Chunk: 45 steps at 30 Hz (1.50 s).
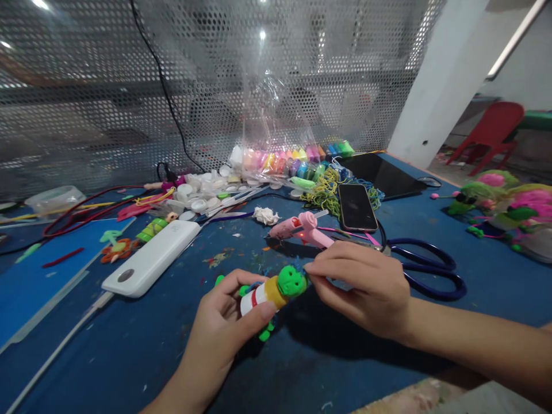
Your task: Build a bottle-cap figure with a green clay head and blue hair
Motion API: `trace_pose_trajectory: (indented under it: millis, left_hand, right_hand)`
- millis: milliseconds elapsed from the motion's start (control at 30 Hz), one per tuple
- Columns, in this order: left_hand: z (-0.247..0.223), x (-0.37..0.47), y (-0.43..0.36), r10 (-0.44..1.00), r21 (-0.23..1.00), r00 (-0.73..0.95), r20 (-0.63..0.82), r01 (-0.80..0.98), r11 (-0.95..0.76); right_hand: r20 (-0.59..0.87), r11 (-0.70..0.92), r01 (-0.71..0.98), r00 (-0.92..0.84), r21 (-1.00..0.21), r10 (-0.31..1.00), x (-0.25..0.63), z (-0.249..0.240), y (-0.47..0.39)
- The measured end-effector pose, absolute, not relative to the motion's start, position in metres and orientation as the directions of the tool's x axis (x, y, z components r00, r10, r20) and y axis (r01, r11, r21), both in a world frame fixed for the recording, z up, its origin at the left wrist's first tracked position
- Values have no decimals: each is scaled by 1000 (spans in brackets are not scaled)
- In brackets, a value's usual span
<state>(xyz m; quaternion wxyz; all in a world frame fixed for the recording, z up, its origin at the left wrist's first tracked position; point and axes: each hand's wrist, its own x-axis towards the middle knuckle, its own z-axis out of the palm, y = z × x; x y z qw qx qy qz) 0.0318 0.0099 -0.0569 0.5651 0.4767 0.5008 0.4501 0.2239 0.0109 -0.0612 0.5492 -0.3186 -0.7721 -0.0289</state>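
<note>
My left hand (230, 313) is wrapped round a small doll (263, 296) with a green head, a yellow and white body and a red band. Green limbs stick out on both sides of it. At the doll's head, my right hand (362, 284) pinches blue yarn (299, 265) between thumb and forefinger. Just beyond the hands lies a pink hot glue gun (299, 229) with its small light on. Scissors with dark blue handles (431, 267) lie to the right, partly behind my right hand.
A white power bank (150, 261) with a cable lies left on the blue table (142, 356). Farther back are a phone (357, 207), tangled yarn (328, 187), white caps (198, 205) and bagged coloured clay (280, 161). Finished-looking figures (517, 210) stand at right.
</note>
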Motion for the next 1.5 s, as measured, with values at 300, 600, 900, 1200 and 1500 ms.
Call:
trace_pose_trajectory:
  millis: [300, 600, 900, 1200, 1500]
  left_hand:
    - [-57, 32, 10, 984, 986, 93, -154, -45, 158]
    - [-56, 32, 10, 989, 991, 79, -127, -20, 129]
    - [-60, 27, 13, 990, 996, 110, -91, -8, 92]
    - [-51, 5, 49, 989, 960, -144, 18, -275, -57]
    - [-61, -2, 60, 991, 957, -117, 68, -274, -98]
  right_hand:
    - [864, 797, 519, -197, -310, 464, 222, -62, 11]
    - [871, 793, 547, -212, -270, 443, 223, -62, 11]
    - [860, 805, 552, -281, -218, 425, 228, -61, 10]
    - [724, 777, 548, -394, -310, 567, 226, -75, 16]
    - [201, 714, 632, -690, -302, 695, 170, -83, 24]
